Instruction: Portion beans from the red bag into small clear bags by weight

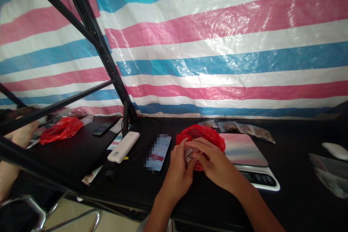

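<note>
Both my hands meet over the black table (293,203), just in front of a red plastic bag (201,134). My left hand (178,172) and my right hand (214,163) have their fingers pinched together on a small clear plastic packet (188,153) held between them. The packet's contents are too small to make out. A digital kitchen scale (246,154) with a shiny top stands right beside my right hand.
A phone (159,152) and a white power bank (123,146) lie left of my hands. Several filled clear packets (244,128) lie behind the scale, empty bags (330,174) at the right. Another person's arm (16,141), a second red bag (61,128) and black metal bars (92,32) are at the left.
</note>
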{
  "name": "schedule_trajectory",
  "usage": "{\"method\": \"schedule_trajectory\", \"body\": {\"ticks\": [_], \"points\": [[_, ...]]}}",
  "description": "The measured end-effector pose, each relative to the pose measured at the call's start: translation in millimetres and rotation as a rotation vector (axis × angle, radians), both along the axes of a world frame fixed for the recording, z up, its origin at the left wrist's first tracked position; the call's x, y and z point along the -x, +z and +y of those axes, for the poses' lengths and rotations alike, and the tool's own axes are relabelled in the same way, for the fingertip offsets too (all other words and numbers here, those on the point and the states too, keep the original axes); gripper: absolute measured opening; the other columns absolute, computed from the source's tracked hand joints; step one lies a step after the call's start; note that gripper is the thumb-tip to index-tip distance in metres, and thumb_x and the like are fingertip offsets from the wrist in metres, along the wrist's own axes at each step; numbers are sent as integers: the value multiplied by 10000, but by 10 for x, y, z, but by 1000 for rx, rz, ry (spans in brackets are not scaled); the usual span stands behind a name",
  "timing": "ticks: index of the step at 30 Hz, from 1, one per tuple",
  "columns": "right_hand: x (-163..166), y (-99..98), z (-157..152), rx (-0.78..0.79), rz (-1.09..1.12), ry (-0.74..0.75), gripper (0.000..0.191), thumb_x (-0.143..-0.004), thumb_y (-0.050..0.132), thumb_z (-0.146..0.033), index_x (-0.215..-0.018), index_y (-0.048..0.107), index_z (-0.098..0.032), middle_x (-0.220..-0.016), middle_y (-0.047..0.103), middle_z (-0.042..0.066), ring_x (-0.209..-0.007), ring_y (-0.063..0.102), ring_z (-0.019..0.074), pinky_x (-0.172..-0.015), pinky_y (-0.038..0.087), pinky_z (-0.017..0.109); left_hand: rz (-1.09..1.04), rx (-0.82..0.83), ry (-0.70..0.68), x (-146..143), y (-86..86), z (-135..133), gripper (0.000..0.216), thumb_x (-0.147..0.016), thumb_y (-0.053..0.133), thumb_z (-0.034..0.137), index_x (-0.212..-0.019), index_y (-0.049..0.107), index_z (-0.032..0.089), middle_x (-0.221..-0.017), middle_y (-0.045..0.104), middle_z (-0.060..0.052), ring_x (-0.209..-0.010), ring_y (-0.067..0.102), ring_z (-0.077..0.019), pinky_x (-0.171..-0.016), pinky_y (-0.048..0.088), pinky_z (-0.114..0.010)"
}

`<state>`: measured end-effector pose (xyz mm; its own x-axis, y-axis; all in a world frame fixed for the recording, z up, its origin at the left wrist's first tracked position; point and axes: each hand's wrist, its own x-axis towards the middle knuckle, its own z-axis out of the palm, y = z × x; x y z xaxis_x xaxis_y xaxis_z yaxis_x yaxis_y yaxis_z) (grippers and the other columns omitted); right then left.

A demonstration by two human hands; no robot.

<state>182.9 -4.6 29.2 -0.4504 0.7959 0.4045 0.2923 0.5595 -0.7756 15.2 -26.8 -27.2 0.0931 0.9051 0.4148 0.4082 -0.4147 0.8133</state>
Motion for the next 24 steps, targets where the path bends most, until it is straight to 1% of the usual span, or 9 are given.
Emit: {"method": "schedule_trajectory", "body": {"ticks": [3,6,9,12,14,17,19,21,24], "points": [[13,11,-22,-6,-24,37,406,-992,480,-136,-1315,672,-292,-1290,656,72,-1151,638,200,-1021,501,353,-16,1,0,-19,4,-24,619,-999,550,298,-1568,309,259,-1519,487,-152,-1430,449,-293,-1212,327,-542],[25,4,-22,-35,18,93,363,-1015,461,-161,-1275,686,-276,-1294,659,77,-1159,635,197,-1028,495,342,-73,78,0,-37,34,-30,716,-969,610,321,-1593,265,252,-1558,455,-152,-1471,407,-300,-1232,304,-527],[19,-13,4,-68,51,72,320,-1021,485,-197,-1254,687,-282,-1270,669,68,-1153,636,196,-1037,491,341,-156,156,24,-37,66,-6,728,-942,654,353,-1572,302,251,-1549,469,-140,-1465,424,-294,-1225,327,-502],[-32,-51,62,-100,61,-61,362,-1014,490,-198,-1333,636,-287,-1316,647,72,-1230,606,203,-1070,478,359,-153,149,68,-19,89,28,561,-954,618,337,-1478,443,241,-1463,561,-130,-1359,538,-285,-1170,396,-484],[-89,-106,121,-126,65,-170,396,-1009,473,-198,-1375,602,-276,-1363,621,85,-1280,581,216,-1084,473,390,-103,122,143,-19,113,34,492,-953,605,336,-1421,500,227,-1406,607,-137,-1299,583,-294,-1132,427,-486],[-167,-238,221,-116,3,-280,378,-978,444,-152,-1286,644,-242,-1308,647,100,-1233,611,234,-1062,480,434,-39,129,362,-73,173,-4,440,-970,554,374,-1366,530,186,-1370,629,-177,-1288,596,-334,-1091,450,-511],[-185,-331,274,-100,-72,-322,365,-933,443,-96,-1185,676,-220,-1224,688,101,-1149,648,240,-1024,488,444,-6,194,506,-146,209,-53,450,-976,523,403,-1357,523,163,-1371,622,-209,-1265,612,-376,-1044,475,-533],[-171,-401,306,-128,-150,-377,381,-877,457,-44,-1135,684,-208,-1185,716,102,-1123,653,255,-1020,463,464,38,274,505,-228,217,-100,493,-946,564,403,-1367,507,152,-1371,616,-227,-1216,639,-406,-1005,491,-543],[-123,-450,321,-172,-250,-444,447,-794,456,26,-1109,680,-197,-1178,733,102,-1150,640,274,-1019,414,478,8,294,412,-326,169,-124,558,-879,626,275,-1401,472,150,-1359,611,-226,-1236,632,-387,-1045,473,-517]]}}
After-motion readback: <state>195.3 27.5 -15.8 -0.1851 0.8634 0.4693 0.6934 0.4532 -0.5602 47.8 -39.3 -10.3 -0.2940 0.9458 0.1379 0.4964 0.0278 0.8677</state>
